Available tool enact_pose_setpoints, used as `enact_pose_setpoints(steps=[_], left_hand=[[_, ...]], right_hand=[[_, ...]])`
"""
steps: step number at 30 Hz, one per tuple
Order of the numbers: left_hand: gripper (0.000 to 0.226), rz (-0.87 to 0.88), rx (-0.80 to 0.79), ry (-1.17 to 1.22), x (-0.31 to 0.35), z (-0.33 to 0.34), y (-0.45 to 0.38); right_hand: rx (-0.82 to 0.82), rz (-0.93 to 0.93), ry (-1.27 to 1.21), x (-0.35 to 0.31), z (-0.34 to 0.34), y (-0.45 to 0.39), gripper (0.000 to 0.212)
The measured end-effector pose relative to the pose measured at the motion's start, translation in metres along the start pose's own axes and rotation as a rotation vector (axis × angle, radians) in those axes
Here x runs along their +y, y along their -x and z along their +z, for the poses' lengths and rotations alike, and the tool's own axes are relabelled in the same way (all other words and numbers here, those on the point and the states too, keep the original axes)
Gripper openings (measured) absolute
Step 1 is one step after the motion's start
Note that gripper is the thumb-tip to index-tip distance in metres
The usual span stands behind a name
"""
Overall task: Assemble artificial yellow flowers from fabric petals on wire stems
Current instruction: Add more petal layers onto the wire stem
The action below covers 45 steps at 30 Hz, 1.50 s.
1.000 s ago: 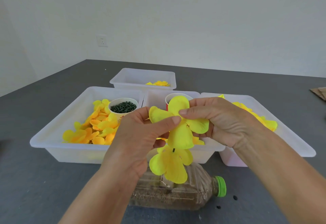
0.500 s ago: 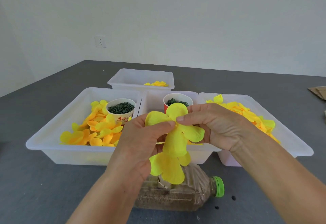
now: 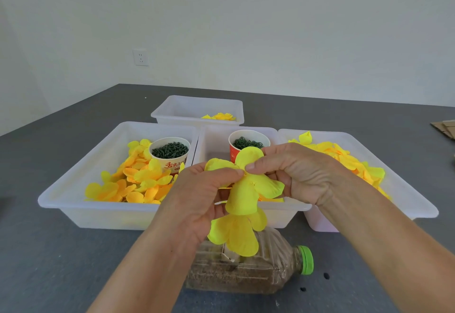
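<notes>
Both hands, left hand (image 3: 197, 197) and right hand (image 3: 300, 172), pinch one yellow petal layer (image 3: 248, 189) above another flower (image 3: 236, 234); four white trays (image 3: 73, 204), two cups (image 3: 170, 150), one bottle (image 3: 258, 271).

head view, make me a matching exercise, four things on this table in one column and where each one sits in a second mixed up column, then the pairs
Things
1. clear plastic bottle with green cap
2. white paper cup with red print
3. red paper cup
4. small far white plastic bin

Places
A. inside the middle bin
B. lying on its side nearest the person, under the hands
C. farthest back, a few yellow petals inside
D. in the left bin among yellow and orange fabric petals

Pairs: 1-B, 2-D, 3-A, 4-C
</notes>
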<state>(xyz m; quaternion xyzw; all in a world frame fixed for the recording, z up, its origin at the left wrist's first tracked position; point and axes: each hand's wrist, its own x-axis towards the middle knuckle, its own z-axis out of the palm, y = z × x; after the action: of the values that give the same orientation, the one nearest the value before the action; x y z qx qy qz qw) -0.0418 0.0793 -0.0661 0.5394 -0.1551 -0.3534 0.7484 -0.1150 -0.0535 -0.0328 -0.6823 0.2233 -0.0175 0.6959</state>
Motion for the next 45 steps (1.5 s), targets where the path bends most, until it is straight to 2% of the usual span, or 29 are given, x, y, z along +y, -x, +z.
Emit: enact_pose_setpoints(steps=[4,7,10,16,20,26,30,37,45], left_hand=[[0.011,-0.013,-0.012,0.023,-0.002,0.001,-0.002],[0.016,0.017,-0.025,0.042,-0.002,0.000,-0.001],[0.008,0.059,-0.039,0.043,0.000,0.000,0.002],[0.010,0.117,-0.076,0.026,-0.001,-0.001,0.008],[0.023,0.090,-0.071,0.054,-0.006,-0.001,0.009],[0.010,0.100,0.003,0.079,-0.007,-0.001,0.006],[0.012,0.134,0.030,0.090,-0.004,0.001,0.005],[0.009,0.058,0.004,0.108,-0.009,0.001,0.003],[0.022,0.087,-0.024,0.093,-0.007,0.001,0.009]], right_hand=[[-0.018,0.044,-0.024,0.003,-0.001,-0.002,0.014],[-0.045,0.020,-0.034,0.003,-0.001,0.001,0.010],[-0.096,-0.024,-0.031,0.002,-0.004,0.004,0.032],[-0.125,-0.070,-0.030,0.002,-0.004,0.009,0.037],[-0.118,-0.060,-0.028,0.006,-0.001,0.010,0.031],[-0.076,-0.069,-0.034,0.004,0.001,0.008,0.013],[-0.052,-0.093,-0.015,0.000,0.000,0.005,0.014],[-0.033,-0.036,-0.045,0.006,0.002,0.004,0.011],[-0.032,-0.062,-0.038,0.006,0.001,0.005,0.017]])
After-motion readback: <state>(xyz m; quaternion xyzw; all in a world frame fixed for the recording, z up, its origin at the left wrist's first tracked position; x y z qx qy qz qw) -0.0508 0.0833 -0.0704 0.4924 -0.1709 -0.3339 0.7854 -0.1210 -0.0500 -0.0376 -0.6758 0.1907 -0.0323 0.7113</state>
